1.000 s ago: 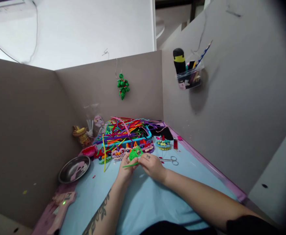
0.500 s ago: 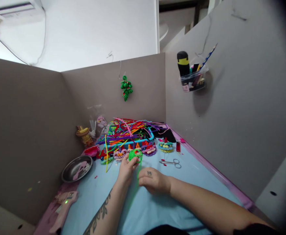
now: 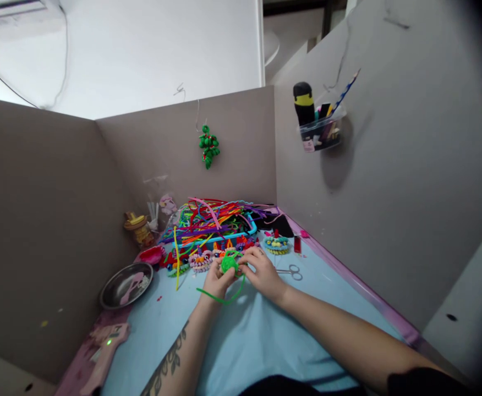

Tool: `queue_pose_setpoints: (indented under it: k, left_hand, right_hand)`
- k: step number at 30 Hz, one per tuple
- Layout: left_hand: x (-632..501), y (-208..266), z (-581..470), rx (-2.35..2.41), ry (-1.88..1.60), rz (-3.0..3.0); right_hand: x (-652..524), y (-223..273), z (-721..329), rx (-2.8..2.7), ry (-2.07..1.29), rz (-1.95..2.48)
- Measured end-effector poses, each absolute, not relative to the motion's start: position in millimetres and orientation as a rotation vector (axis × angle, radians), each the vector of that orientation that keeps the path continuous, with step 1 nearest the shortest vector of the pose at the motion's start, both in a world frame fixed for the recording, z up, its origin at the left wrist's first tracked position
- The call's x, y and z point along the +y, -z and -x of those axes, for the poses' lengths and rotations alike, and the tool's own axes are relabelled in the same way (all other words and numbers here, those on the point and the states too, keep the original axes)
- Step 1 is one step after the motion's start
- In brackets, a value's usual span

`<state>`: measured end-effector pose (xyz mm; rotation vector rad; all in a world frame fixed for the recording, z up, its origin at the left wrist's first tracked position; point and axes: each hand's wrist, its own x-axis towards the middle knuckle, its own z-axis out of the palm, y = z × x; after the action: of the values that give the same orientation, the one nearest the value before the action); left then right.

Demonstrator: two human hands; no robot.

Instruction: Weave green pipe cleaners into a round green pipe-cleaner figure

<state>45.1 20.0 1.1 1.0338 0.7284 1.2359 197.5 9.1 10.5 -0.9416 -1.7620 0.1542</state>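
Green fuzzy coil [image 3: 229, 265], held above the blue cloth [image 3: 162, 330], is grasped by the left hand [image 3: 217, 281]. The right hand [image 3: 263, 276], drawn back half a second ago, now meets the coil's right edge; whether it pinches cannot be told. Both hands appear re-engaged on the piece, its loose tail [image 3: 224, 302] curving below. Colourful ornaments [image 3: 201, 260] crowd the far side, scissors [image 3: 294, 272] the right. Open cloth lies nearer the person.

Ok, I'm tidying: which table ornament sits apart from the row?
The blue-and-yellow ornament, rightmost, beyond the scissors; the others sit close together before the tray.
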Motion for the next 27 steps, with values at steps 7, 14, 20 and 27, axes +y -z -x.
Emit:
queue_pose_setpoints:
  k: [7,14,20,27]
  left_hand:
    - [14.7,-5.6,-46.7,0.69,-1.246,-1.173]
    - [15.3,-6.0,-45.5,0.776,-1.262,-1.25]
    - [11.4,-10.5,-44.4,0.732,-1.195,-1.182]
    - [13.0,-12.4,-40.9,0.733,-1.163,-0.986]
  right_hand:
    - [9.2,-10.7,-197.7,-1.776,-0.208,0.974]
    - [14.3,-6.1,-195.3,-1.728,-0.377,0.99]
    - [15.7,-6.0,-195.8,-1.71,-0.425,1.013]
    - [17.9,-3.2,-197.4,-1.715,-0.441,0.983]
